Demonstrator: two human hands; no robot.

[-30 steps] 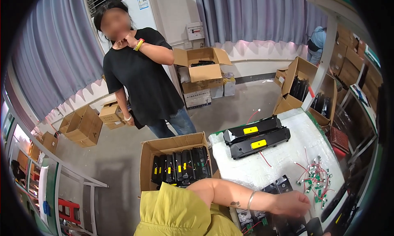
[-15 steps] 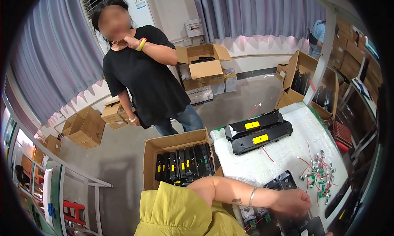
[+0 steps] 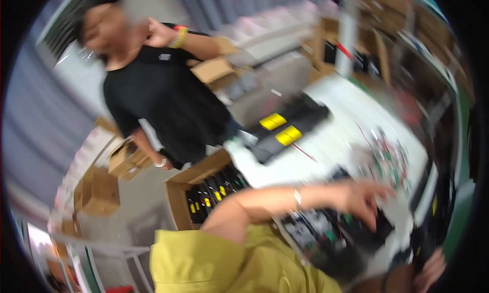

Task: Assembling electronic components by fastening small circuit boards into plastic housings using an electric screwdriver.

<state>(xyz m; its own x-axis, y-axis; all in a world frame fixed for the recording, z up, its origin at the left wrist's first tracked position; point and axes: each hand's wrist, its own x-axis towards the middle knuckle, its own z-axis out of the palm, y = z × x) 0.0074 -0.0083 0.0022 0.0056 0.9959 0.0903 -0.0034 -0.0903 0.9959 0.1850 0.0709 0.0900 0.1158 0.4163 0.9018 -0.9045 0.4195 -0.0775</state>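
Frame heavily motion-blurred. Landmark: white table (image 3: 326,145).

Left hand (image 3: 364,199) reaches across the near edge of the table, fingers spread and loose, hovering over a black tray (image 3: 326,232) of dark parts with green boards; nothing gripped. Right hand (image 3: 430,270) at the table's near right corner, partly cut off; grip cannot be told.

Done: two black cases (image 3: 285,127) with yellow labels lie mid-table. Left: wire bundle (image 3: 389,163) lies loose at the table's right; cardboard box (image 3: 204,191) left of the table holds more cases.
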